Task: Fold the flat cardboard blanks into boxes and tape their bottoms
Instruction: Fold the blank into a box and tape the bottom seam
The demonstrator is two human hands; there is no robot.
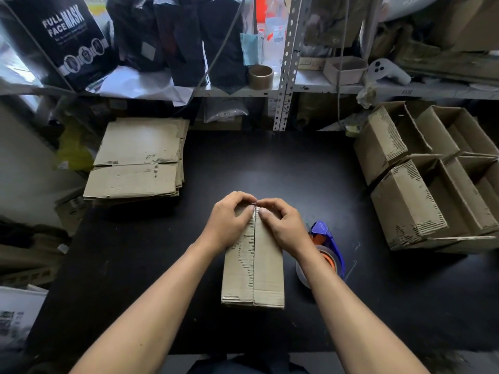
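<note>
Item: folded box, cardboard, bottom side up. Location: centre of the frame, on the black counter. Long axis runs from the lower edge of the frame toward the upper; the seam between the two bottom flaps follows that axis down the middle.

Left hand: on the far end of the box, left of the seam, fingers curled over the far edge and pressing there.

Right hand: on the far end, right of the seam, fingers curled likewise. Fingertips of both hands meet at the top of the seam, where a glint suggests a tape end; too small to confirm.

Governing relation: the hands sit at the upper end of the seam, and the rest of the seam stretches from them toward the bottom of the frame. Both hands are equally near.

Tape dispenser: blue and orange, just right of the box, partly under the right forearm. Right hand is the nearer.

Flat blanks: stacked, middle left, well apart from the hands.

Finished boxes: clustered at right edge, open sides showing.

Judgement: bottom-taping step on this box; blanks remain.
</note>
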